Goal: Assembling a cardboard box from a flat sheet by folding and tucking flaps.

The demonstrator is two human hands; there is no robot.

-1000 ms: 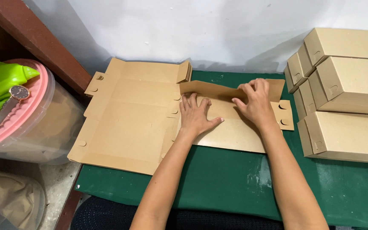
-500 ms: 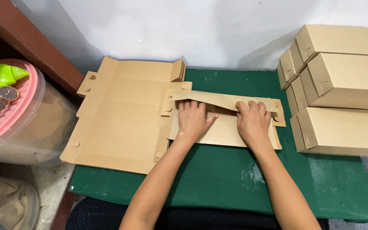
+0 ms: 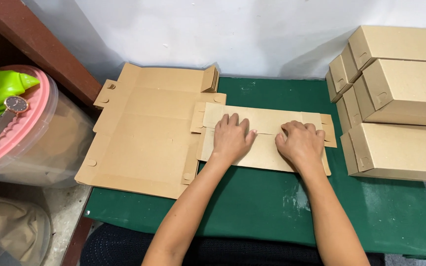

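While both palms press down, the left hand (image 3: 231,138) and right hand (image 3: 299,143) lie flat, fingers spread, gripping nothing, on a folded cardboard blank (image 3: 265,140) in the middle of the green mat (image 3: 272,207). Just left of it sits a stack of flat blanks (image 3: 144,133); finished boxes (image 3: 395,98) are piled at the right. A tub (image 3: 30,143) with a pink lid stands off the mat, a wristwatch (image 3: 15,104) on top.

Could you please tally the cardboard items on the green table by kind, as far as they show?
Folded-up boxes, stacked at right: 5 visible
Flat blank under both hands (left hand, right hand): 1
Stack of flat blanks at left: 1
Total: 7
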